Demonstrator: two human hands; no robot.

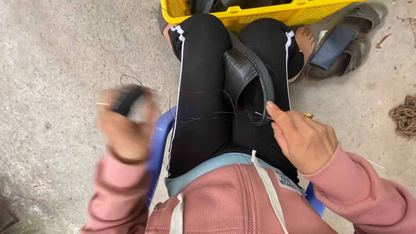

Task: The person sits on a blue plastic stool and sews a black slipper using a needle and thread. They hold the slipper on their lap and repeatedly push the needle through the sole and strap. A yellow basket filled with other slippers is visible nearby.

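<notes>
- Setting: a bare concrete floor (56, 52) seen from above; the person sits on a blue plastic chair (159, 134).
- Black shoe upper (247, 82): lies on the lap between the thighs in black trousers, its stitched rim facing near. It looks light, pliable and rubbery, so it is probably best held by the firm rim.
- Black thread (203, 116): thin and limp, running left from the rim.
- Right hand (303, 138): its grip pinches a fine needle (262, 115) at the shoe's near edge.
- Left hand (125, 123): blurred, raised at left, its grip clenched around a dark object (128, 99), perhaps a thread spool.
- Far: a yellow crate (242, 11).
- Far right: grey sandals (346, 47), a coil of rope (405, 115).
</notes>
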